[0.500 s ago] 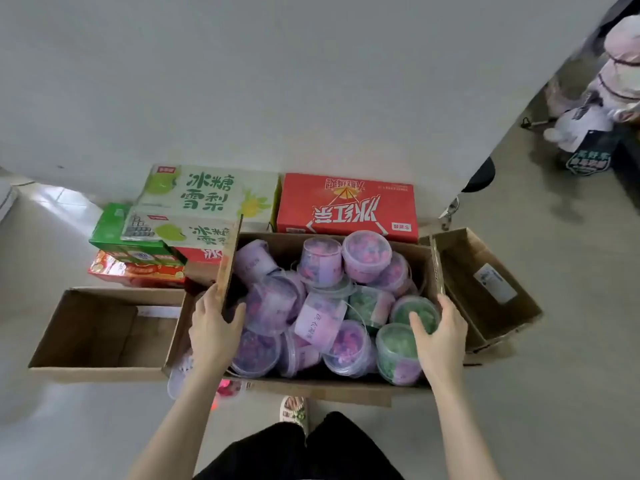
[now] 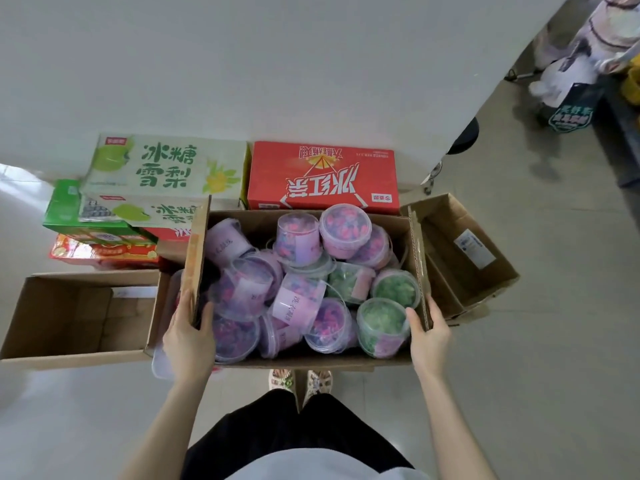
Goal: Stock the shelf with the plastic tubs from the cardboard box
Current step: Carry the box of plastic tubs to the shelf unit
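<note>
my left hand (image 2: 188,336) and right hand (image 2: 427,336) have fingers (image 2: 434,306) clenched on the side walls of the cardboard box (image 2: 311,362) where the plastic tubs (image 2: 346,230) lie heaped; i judge the load light but shifty, the walls floppy, so i'd support it underneath

There is a single wide-angle view, worn on the person's head and tilted steeply forward and down. It sits close above the cardboard box (image 2: 419,271), which fills the middle of the frame, near enough that label print on the plastic tubs (image 2: 298,244) shows. The left hand (image 2: 188,341) and right hand (image 2: 429,336) enter from the lower edge, with sandalled feet (image 2: 301,379) directly beneath. A white wall (image 2: 277,64) fills the upper half. The lens bows the floor (image 2: 536,341) outward, and the top right corner is blurred, possibly hanging goods.
</note>
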Available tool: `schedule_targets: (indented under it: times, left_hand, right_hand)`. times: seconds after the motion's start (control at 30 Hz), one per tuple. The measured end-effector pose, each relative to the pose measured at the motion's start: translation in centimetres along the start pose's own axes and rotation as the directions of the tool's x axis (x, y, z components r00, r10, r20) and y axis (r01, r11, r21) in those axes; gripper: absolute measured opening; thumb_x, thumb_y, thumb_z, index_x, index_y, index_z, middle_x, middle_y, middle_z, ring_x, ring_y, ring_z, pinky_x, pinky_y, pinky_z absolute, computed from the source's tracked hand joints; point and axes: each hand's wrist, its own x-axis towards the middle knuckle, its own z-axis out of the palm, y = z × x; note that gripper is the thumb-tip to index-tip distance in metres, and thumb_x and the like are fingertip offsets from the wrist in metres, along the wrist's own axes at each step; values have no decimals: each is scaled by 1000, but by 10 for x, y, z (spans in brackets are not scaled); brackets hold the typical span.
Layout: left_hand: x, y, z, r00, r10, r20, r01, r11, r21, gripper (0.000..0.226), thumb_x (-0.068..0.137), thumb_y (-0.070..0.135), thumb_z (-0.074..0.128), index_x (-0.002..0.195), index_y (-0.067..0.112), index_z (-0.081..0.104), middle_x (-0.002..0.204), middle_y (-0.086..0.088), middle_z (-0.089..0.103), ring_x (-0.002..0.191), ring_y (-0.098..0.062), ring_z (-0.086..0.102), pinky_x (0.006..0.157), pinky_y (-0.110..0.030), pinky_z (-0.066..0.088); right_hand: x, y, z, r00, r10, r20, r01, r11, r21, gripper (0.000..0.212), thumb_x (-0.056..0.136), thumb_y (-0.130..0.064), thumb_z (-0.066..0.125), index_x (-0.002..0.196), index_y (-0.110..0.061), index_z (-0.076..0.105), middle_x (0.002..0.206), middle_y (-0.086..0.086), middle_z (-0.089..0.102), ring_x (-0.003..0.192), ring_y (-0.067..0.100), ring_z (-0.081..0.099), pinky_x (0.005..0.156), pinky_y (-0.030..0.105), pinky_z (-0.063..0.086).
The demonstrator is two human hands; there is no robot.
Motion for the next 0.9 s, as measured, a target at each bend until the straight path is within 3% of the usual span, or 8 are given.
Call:
schedule_targets:
  times: [0.17,0.47,0.67,0.73,0.8,0.9]
  left_hand:
    - [-2,1,-1,998,29,-64,-30,999,-11,40,96,34,47,133,21,52,95,-20,68,86,-41,59,81,-46,47]
    - [9,-2,-21,988,32,-149,-46,995,-91,29,96,22,51,116,6,65,94,-20,70,81,-33,62,77,-35,45]
    - [2,-14,-62,969,59,-239,-75,996,-56,23,94,17,54,102,3,70,64,-5,61,59,-17,48,67,-19,27]
    - [-11,-26,-77,965,36,-260,-53,997,-61,22,94,19,54,101,4,70,65,-1,59,60,-14,47,72,-23,30]
    - [-28,-41,-91,960,-25,-278,1,996,-84,25,94,20,54,105,3,69,76,-10,66,66,-18,51,72,-28,37]
    - [-59,-66,-107,923,-102,-370,67,992,-106,27,94,19,53,106,-2,67,89,-23,68,76,-26,56,69,-24,41]
  right_hand:
    - [-1,0,1,994,-9,-112,12,1000,21,37,91,-21,63,127,-14,61,117,11,68,108,30,62,92,32,45]
    - [0,-19,-8,967,18,-253,18,990,140,30,89,-11,65,116,2,65,112,19,68,106,30,63,90,27,42]
    - [-15,-31,-7,968,-26,-251,59,990,126,30,87,-12,67,113,2,66,109,19,69,103,30,65,89,30,45]
    - [-23,-35,-6,972,-58,-227,85,990,114,29,86,-12,68,112,1,67,107,19,70,100,28,65,88,31,46]
    - [-32,-39,-4,976,-108,-190,128,987,94,28,85,-10,69,111,2,68,103,19,71,96,26,66,87,31,47]
    - [-46,-47,2,974,-198,-108,206,975,77,27,84,-9,70,110,1,68,100,16,72,89,14,61,83,26,45]
